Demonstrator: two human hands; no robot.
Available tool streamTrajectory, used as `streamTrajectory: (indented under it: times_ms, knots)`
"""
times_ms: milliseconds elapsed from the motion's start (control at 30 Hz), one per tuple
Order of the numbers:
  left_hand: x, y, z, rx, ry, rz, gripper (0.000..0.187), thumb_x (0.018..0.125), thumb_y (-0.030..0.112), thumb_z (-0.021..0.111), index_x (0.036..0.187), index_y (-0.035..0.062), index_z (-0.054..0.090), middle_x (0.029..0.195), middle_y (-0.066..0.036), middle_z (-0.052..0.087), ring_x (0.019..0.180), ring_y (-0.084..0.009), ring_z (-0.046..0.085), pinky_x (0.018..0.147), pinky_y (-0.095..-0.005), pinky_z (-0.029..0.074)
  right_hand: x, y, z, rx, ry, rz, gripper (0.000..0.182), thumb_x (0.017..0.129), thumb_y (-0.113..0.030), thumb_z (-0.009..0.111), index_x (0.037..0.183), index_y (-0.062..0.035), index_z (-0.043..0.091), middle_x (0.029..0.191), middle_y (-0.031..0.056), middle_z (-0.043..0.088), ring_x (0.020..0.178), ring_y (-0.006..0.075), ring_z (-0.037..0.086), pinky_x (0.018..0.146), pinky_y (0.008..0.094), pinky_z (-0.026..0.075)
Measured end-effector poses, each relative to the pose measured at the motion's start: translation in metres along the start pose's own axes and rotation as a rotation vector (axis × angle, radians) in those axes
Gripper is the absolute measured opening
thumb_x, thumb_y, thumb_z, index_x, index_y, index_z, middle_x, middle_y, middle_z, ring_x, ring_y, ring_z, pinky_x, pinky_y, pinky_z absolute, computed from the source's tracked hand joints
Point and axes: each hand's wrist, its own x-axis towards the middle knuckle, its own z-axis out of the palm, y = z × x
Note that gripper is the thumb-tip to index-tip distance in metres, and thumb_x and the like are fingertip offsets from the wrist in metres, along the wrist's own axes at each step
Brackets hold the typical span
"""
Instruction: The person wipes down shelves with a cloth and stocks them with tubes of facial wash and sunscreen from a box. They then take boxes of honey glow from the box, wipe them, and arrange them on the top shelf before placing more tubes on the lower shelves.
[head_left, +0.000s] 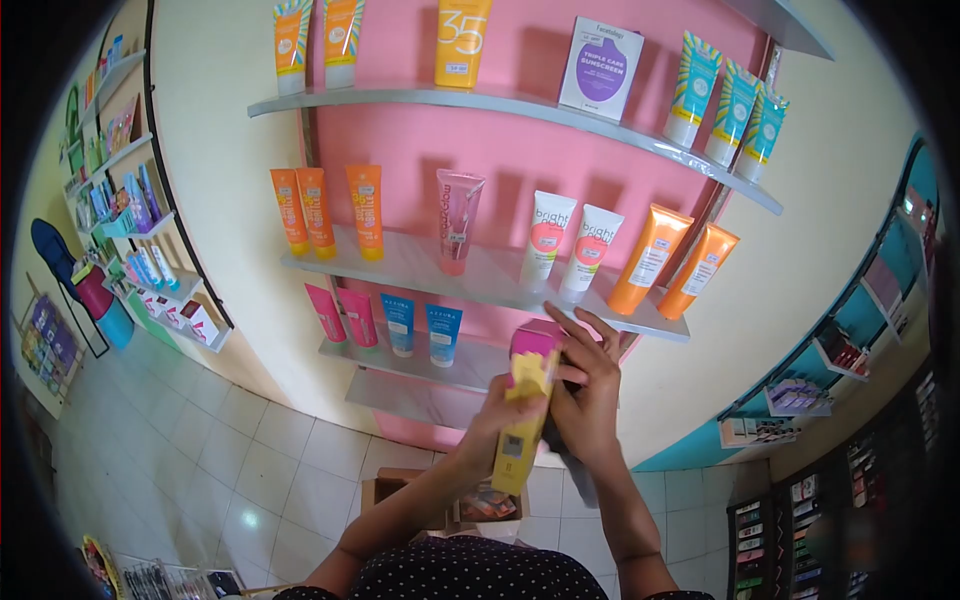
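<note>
My left hand (488, 425) is wrapped around a tall, narrow yellow box (512, 460) with a pink top, held tilted in front of my chest. On the other side of the box, my right hand (588, 385) has its fingers raised close to the pink end. A dark grey tool (578, 475) hangs down from my right palm, partly hidden behind the hand and the box; I cannot tell its kind. Just beyond my hands, blue tubes (443, 335) and pink tubes (357, 318) stand on a lower shelf.
Grey shelves (400, 262) against the pink wall hold orange tubes (365, 212), white tubes (548, 240) and a white-and-purple sunscreen box (600, 70). An open cardboard box (385, 492) sits on the tiled floor below me. Side shelves (800, 400) with goods line the right wall.
</note>
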Motion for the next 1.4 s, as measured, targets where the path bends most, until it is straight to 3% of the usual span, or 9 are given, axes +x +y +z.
streamTrajectory:
  times_ms: [67, 300, 400, 467, 667, 767, 833, 933, 1400]
  knots:
    - [0.002, 0.006, 0.001, 0.043, 0.009, 0.016, 0.045, 0.074, 0.034, 0.043, 0.107, 0.0026, 0.042, 0.098, -0.01, 0.047, 0.078, -0.0142, 0.049, 0.067, -0.0247, 0.039, -0.006, -0.003, -0.015, -0.051, -0.207, 0.038, 0.045, 0.07, -0.008, 0.053, 0.114, -0.0072, 0.043, 0.13, 0.0167, 0.023, 0.113, 0.039, 0.023, 0.094, 0.0436, 0.019]
    - [0.003, -0.001, 0.018, -0.109, 0.138, 0.203, 0.034, 0.074, 0.018, 0.049, 0.103, 0.0021, 0.043, 0.088, -0.006, 0.049, 0.067, -0.0134, 0.048, 0.054, -0.0256, 0.041, -0.045, -0.012, -0.027, 0.711, -0.388, 0.539, 0.054, 0.067, -0.003, 0.065, 0.114, -0.0082, 0.039, 0.116, 0.0068, 0.037, 0.094, 0.0174, 0.048, 0.071, 0.0266, 0.044]
    - [0.01, -0.002, 0.02, 0.196, 0.095, 0.364, 0.035, 0.073, 0.02, 0.049, 0.102, 0.0013, 0.042, 0.082, -0.006, 0.047, 0.066, -0.0116, 0.047, 0.055, -0.0244, 0.04, -0.043, -0.015, -0.033, 0.764, -0.433, 0.395, 0.064, 0.069, -0.006, 0.063, 0.121, -0.0099, 0.028, 0.105, 0.0082, 0.044, 0.092, 0.0157, 0.05, 0.07, 0.0245, 0.046]
    - [0.011, -0.013, 0.008, 0.579, 0.119, 0.486, 0.048, 0.08, 0.041, 0.037, 0.11, 0.0036, 0.035, 0.106, -0.009, 0.041, 0.086, -0.0192, 0.048, 0.073, -0.0317, 0.043, -0.044, -0.01, -0.032, 0.868, -0.475, 0.469, 0.066, 0.069, -0.006, 0.063, 0.123, -0.0104, 0.026, 0.108, 0.0089, 0.045, 0.095, 0.0165, 0.049, 0.073, 0.0264, 0.045]
    - [-0.006, 0.006, -0.001, 0.24, 0.131, 0.475, 0.074, 0.077, 0.063, 0.016, 0.107, -0.0001, 0.041, 0.095, -0.009, 0.05, 0.082, -0.0159, 0.049, 0.074, -0.0274, 0.039, -0.028, -0.011, -0.091, 1.468, -0.656, 0.397, 0.066, 0.065, -0.002, 0.064, 0.121, 0.002, 0.029, 0.111, 0.0087, 0.047, 0.107, 0.017, 0.041, 0.092, 0.029, 0.029]
    - [-0.018, 0.016, -0.007, 0.298, 0.336, 0.657, 0.056, 0.08, 0.049, 0.03, 0.102, 0.0002, 0.045, 0.085, -0.007, 0.05, 0.077, -0.0136, 0.047, 0.07, -0.0229, 0.037, 0.008, -0.013, -0.161, 0.822, 0.1, 0.217, 0.056, 0.062, -0.01, 0.068, 0.11, 0.0026, 0.043, 0.101, 0.0103, 0.054, 0.094, 0.0168, 0.051, 0.083, 0.0284, 0.038]
    - [-0.028, 0.02, -0.008, 1.29, 0.715, 1.203, 0.035, 0.077, 0.032, 0.045, 0.092, 0.0014, 0.05, 0.076, -0.003, 0.048, 0.073, -0.0102, 0.044, 0.065, -0.02, 0.034, 0.076, -0.029, -0.208, 0.494, 0.362, 0.053, 0.048, 0.065, -0.012, 0.064, 0.107, 0.0028, 0.045, 0.096, 0.0105, 0.054, 0.087, 0.0162, 0.052, 0.078, 0.0273, 0.04]
    - [-0.048, 0.019, -0.06, 0.242, 0.508, 0.586, 0.045, 0.084, 0.036, 0.028, 0.099, 0.0018, 0.053, 0.073, -0.001, 0.051, 0.062, -0.0081, 0.045, 0.051, -0.0168, 0.035, 0.182, -0.037, -0.277, 0.034, 0.83, -0.202, 0.054, 0.064, -0.021, 0.067, 0.103, 0.0078, 0.045, 0.089, 0.017, 0.055, 0.077, 0.0186, 0.057, 0.066, 0.0259, 0.047]
    - [-0.085, 0.014, -0.097, 0.329, 0.814, 0.622, 0.038, 0.079, 0.035, 0.04, 0.099, 0.0064, 0.053, 0.044, 0.005, 0.032, 0.03, -0.005, 0.026, 0.027, -0.0165, 0.016, 0.332, -0.011, -0.328, -0.647, 0.68, 0.295, 0.063, 0.047, -0.041, 0.075, 0.087, 0.0006, 0.05, 0.088, 0.0149, 0.056, 0.08, 0.0232, 0.057, 0.069, 0.0318, 0.046]
